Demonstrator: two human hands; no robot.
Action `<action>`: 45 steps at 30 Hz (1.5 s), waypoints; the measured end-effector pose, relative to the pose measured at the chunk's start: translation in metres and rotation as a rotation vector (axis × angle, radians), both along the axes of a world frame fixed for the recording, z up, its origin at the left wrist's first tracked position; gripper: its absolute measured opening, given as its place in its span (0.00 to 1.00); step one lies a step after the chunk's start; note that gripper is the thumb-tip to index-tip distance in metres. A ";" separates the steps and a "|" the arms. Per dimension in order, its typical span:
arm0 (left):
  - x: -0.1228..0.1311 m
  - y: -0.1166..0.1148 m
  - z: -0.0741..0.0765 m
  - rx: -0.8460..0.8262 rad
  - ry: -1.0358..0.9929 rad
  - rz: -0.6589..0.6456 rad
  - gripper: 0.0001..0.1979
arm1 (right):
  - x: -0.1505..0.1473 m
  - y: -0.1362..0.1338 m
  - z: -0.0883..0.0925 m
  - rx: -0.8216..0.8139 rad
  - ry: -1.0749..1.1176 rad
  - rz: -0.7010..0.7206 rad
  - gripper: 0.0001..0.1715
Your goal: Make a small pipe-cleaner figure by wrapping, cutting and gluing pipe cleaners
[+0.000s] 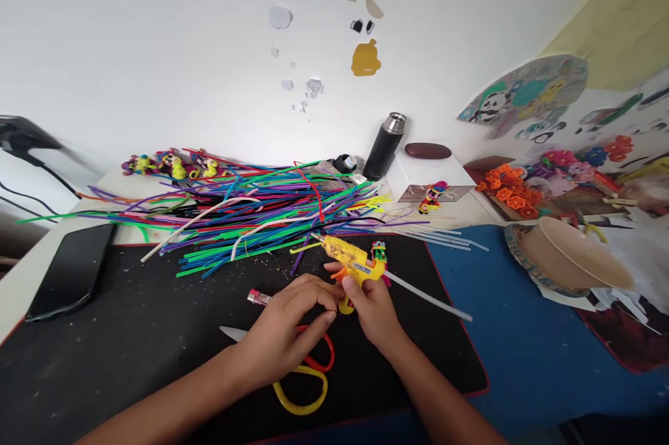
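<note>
A right hand [373, 309] clamps the handle of a yellow plastic glue gun [355, 260] above a black mat [130, 333] on the worktop. The left hand [290, 333] curls beside it, over red-and-yellow-handled scissors [308, 389]; its grip cannot be told. Multicoloured thin sticks [261, 212] lie heaped behind.

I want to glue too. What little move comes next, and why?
Probably tilt the yellow glue gun down toward the black mat: the right hand grips it, the left hand rests beside it, its nozzle aimed at the coloured sticks.
</note>
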State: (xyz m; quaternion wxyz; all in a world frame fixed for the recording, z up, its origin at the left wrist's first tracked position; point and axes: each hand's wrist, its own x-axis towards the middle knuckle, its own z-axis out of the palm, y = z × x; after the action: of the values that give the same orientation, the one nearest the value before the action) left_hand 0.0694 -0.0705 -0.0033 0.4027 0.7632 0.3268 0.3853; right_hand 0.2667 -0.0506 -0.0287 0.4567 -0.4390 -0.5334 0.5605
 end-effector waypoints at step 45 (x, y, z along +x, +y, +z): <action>-0.026 0.103 0.052 -0.504 -0.588 0.272 0.16 | -0.027 0.025 0.005 -0.136 0.390 -0.082 0.35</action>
State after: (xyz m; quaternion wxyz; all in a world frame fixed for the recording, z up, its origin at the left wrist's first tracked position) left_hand 0.0431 0.0325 0.0484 0.5987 0.4480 0.3797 0.5446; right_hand 0.2392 -0.0259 -0.0236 0.5431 -0.3732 -0.3777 0.6505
